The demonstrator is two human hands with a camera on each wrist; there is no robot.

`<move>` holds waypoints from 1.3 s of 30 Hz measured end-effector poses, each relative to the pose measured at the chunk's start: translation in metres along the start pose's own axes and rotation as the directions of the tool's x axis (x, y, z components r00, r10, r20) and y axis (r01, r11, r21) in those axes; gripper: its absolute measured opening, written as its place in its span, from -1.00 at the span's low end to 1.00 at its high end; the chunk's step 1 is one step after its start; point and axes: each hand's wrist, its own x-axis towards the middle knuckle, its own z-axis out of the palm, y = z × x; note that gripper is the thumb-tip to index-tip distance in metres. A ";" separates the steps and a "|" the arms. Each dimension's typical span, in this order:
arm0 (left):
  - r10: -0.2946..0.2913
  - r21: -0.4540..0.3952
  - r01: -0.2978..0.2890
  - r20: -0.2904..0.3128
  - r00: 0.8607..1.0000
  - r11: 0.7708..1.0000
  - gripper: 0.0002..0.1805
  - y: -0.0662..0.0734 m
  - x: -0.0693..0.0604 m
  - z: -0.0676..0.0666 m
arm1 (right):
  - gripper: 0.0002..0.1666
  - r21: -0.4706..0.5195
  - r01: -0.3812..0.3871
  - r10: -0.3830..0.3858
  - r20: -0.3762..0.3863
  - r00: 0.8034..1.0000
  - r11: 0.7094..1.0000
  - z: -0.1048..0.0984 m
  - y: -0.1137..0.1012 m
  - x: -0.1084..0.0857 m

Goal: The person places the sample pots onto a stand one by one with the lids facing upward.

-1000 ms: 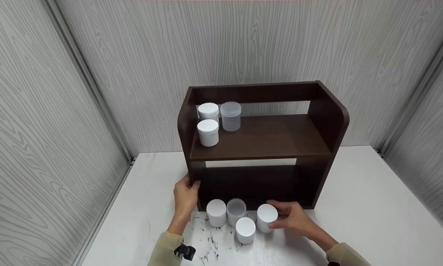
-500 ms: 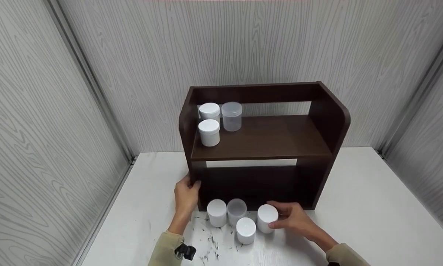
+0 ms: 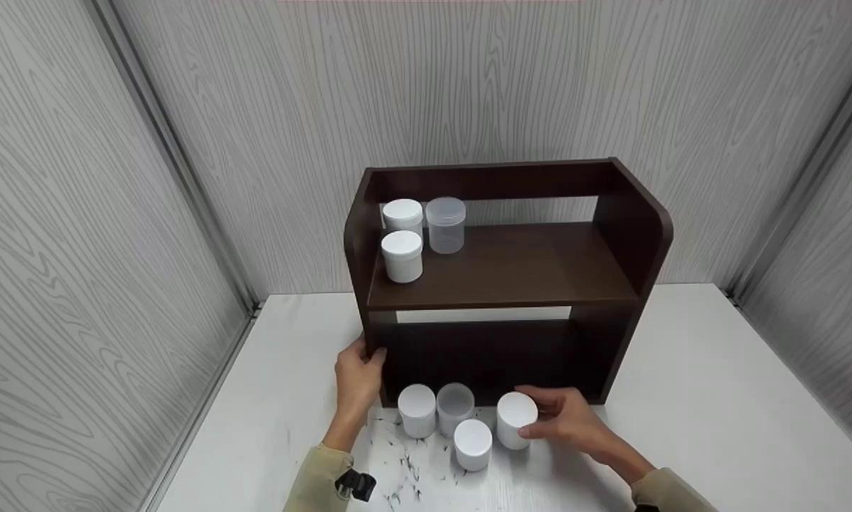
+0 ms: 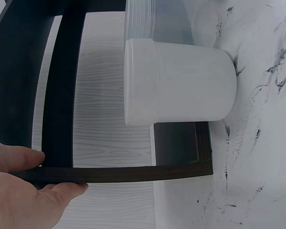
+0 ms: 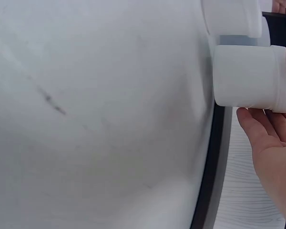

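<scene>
My left hand (image 3: 357,382) grips the left side panel of a dark brown two-tier shelf (image 3: 525,270). In the left wrist view, thumb and fingers lie on either face of that panel (image 4: 133,174). A white lidded jar (image 3: 515,423) stands upright before the shelf's lower right part, and my right hand (image 3: 568,425) holds it from the right, thumb in front and fingers behind. Left of it are a white jar (image 3: 473,446) nearer me, a translucent jar (image 3: 455,411) and another white jar (image 3: 417,412) beside the left hand.
On the upper tier, at the left, stand two white jars, the front one (image 3: 402,257) and the rear one (image 3: 402,212), beside a translucent jar (image 3: 446,226). Grey wood-grain walls (image 3: 483,85) enclose the white table (image 3: 710,398), which has dark scuffs near the left arm.
The right hand and its white jar have shifted very slightly to the right. The left hand keeps its place on the side panel, and the other jars stay where they were.
</scene>
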 end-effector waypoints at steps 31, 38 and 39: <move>-0.023 0.029 0.025 -0.056 0.998 0.999 -0.64 0.001 0.004 0.003 | -0.07 0.061 -0.037 0.037 0.005 0.999 0.997 -0.001 -0.077 -0.013; -0.034 0.022 0.036 -0.050 0.998 0.999 -0.63 0.000 0.003 0.003 | -0.06 0.097 -0.041 0.041 0.005 0.999 0.994 -0.002 -0.100 -0.016; -0.034 0.022 0.035 -0.051 0.998 0.999 -0.63 0.000 0.003 0.003 | -0.06 0.098 -0.040 0.040 0.005 0.999 0.994 -0.002 -0.103 -0.016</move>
